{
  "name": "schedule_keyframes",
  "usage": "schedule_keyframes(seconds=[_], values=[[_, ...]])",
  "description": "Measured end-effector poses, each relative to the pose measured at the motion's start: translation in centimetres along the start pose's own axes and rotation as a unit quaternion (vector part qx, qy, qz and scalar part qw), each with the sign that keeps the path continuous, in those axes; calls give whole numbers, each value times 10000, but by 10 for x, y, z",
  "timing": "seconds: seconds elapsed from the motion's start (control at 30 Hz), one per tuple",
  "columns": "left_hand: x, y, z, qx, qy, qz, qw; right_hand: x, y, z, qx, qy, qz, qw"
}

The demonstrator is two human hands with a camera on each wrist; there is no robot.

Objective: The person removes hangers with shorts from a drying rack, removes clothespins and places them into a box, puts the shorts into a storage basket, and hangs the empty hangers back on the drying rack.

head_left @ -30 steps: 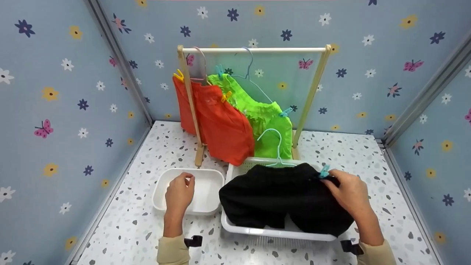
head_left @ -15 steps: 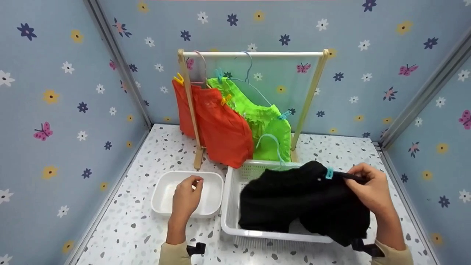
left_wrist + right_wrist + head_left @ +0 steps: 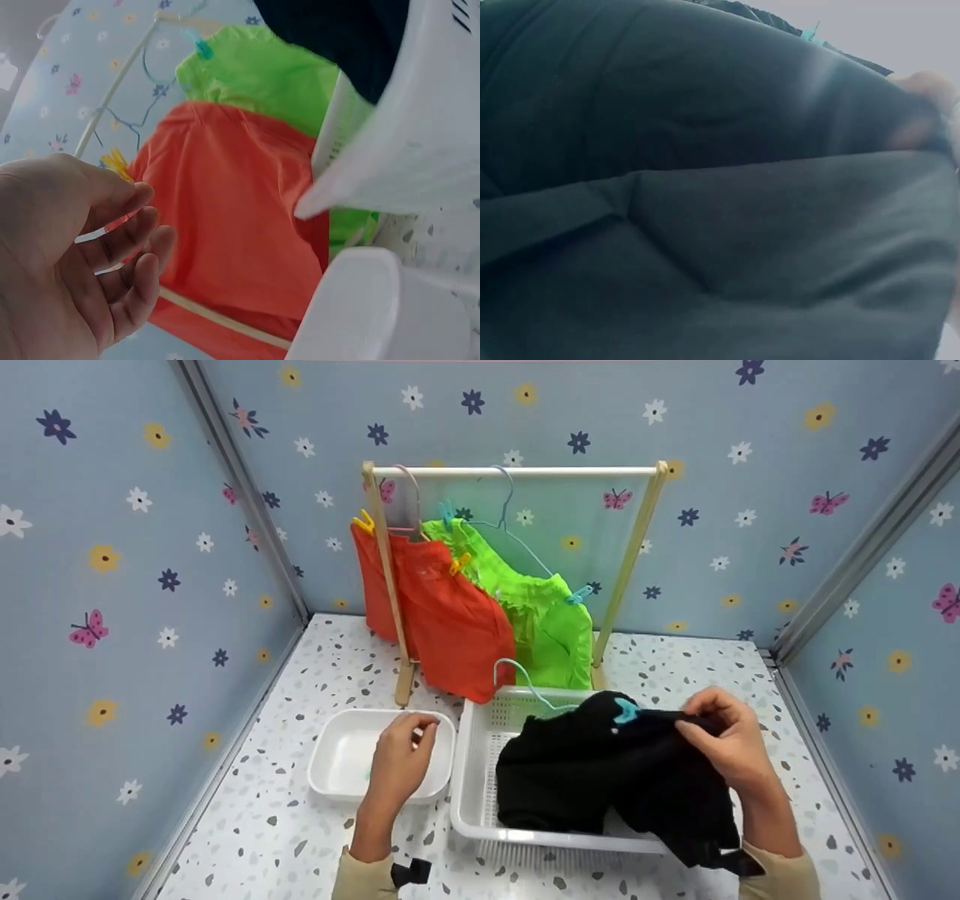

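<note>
Black shorts lie bunched over a white basket in the head view. My right hand pinches their waistband at the right end. A teal clothespin is clipped to that waistband, left of the fingers. From the shorts' top pokes the light-blue hook of a hanger. Above the small white tray hovers my left hand, its fingers loosely bent and holding nothing, as the left wrist view shows. Black cloth fills most of the right wrist view and hides much of that hand.
Behind the basket stands a wooden rack. Red-orange shorts with yellow clothespins and green shorts with teal ones hang from it. Patterned walls enclose the speckled table.
My right hand has gone from the clothespin to the waistband's end, first rightward, then slightly left. The shorts shifted with it, and the hanger hook tilted left. My left hand drifted right.
</note>
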State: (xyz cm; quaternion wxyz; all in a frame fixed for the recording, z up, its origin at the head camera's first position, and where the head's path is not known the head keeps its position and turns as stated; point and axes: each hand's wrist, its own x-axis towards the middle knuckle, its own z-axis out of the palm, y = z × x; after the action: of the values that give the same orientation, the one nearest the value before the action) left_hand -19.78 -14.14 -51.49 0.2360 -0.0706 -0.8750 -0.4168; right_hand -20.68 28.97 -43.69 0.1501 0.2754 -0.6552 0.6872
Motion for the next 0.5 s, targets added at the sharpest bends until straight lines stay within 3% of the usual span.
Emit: schedule_keyframes(seconds=[0.2, 0.33, 0.5], values=[[1, 22, 2, -140, 136, 470, 9987, 9, 0, 18, -294, -321, -46, 9990], [1, 35, 2, -445, 10, 749, 9962, 14, -4, 32, -327, -291, -171, 9989], [2, 56, 9, -924, -262, 1372, 9859, 16, -5, 49, -136, -187, -300, 9993]])
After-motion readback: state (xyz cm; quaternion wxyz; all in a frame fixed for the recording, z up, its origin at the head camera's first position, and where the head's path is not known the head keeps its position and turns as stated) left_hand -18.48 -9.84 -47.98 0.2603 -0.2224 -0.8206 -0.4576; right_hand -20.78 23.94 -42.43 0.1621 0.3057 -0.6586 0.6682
